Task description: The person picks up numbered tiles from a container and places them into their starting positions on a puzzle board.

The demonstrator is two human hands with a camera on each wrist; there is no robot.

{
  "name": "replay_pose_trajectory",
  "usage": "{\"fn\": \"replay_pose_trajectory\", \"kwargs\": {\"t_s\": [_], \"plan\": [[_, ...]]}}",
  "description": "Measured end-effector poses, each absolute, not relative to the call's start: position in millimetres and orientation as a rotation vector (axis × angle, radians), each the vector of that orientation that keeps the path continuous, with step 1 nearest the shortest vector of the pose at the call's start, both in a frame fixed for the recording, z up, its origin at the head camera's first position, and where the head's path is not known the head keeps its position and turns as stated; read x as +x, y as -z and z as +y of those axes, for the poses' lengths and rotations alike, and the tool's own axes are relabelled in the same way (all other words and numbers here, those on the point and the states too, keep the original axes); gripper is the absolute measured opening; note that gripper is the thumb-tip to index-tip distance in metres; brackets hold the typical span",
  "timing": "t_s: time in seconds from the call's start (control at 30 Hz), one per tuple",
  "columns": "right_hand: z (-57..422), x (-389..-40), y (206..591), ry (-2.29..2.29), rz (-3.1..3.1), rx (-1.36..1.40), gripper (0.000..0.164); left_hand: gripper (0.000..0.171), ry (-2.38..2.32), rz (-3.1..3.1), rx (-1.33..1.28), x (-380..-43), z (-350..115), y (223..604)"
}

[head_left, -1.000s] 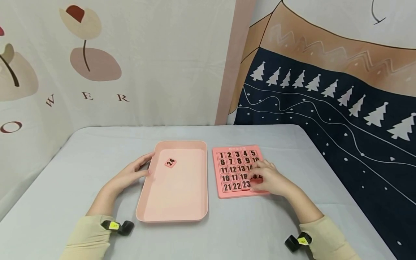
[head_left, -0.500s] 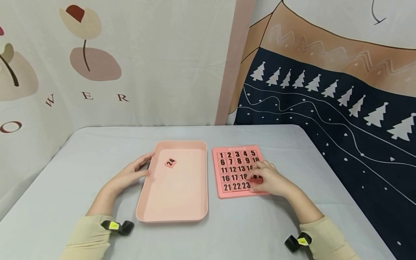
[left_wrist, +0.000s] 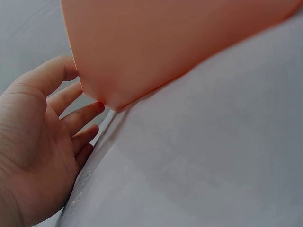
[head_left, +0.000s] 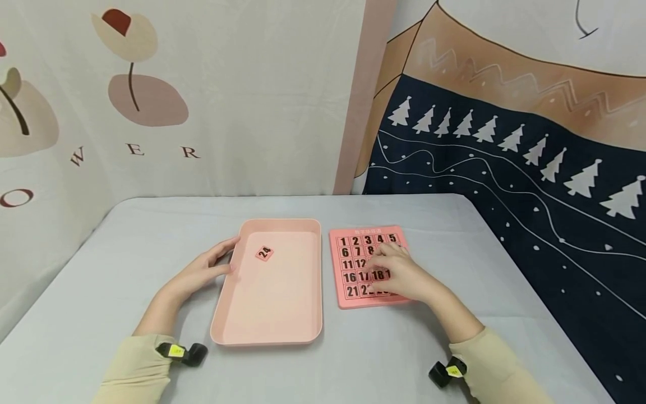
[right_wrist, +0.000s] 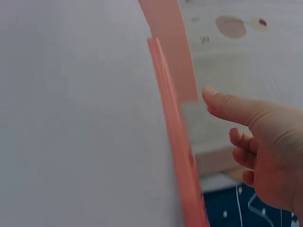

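Note:
A pink shallow tray (head_left: 282,306) lies left of centre, with one pink tile (head_left: 264,253) marked 24 in its upper part. My left hand (head_left: 199,270) rests at the tray's left edge. Its fingertips touch the outer wall, as the left wrist view of the hand (left_wrist: 40,123) also shows. To the right is a pink number board (head_left: 348,303) with rows of numbered tiles. Over its right half hangs my right hand (head_left: 401,275), hiding several tiles there. In the right wrist view the thumb and loosely bent fingers of the right hand (right_wrist: 274,142) are apart, with nothing visible between them.
Grey-white cloth (head_left: 353,359) covers the table around tray and board. A narrow gap separates the two. Behind stand a pale curtain (head_left: 252,112) with flower prints and a dark one (head_left: 429,151) with white trees. Each wrist wears a black camera (head_left: 448,371).
My right hand has moved left over the board from its lower right tiles. The left hand, tray, board and 24 tile stay where they were.

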State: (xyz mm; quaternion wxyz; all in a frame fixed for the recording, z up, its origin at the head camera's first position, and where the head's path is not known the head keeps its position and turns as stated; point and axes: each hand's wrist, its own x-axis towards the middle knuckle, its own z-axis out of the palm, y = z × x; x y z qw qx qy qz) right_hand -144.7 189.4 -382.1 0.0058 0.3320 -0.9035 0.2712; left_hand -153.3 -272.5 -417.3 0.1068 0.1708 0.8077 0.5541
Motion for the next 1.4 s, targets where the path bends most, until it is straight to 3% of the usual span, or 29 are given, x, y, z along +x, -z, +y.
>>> {"fn": "replay_pose_trajectory", "kwargs": {"t_s": [0.4, 0.73, 1.4], "plan": [[103, -177, 361, -0.841, -2.715, 1.215, 0.036, 0.067, -1.632, 2.373, 0.515, -155, -270, 418], [37, -207, 366, -0.778, -2.845, 1.278, 0.042, 0.065, -1.625, 2.393, 0.544, -154, -274, 421], [-20, -233, 384, -0.545, -3.014, 1.284, 0.05, 0.065, -1.614, 2.395, 0.561, -156, -276, 420]]}}
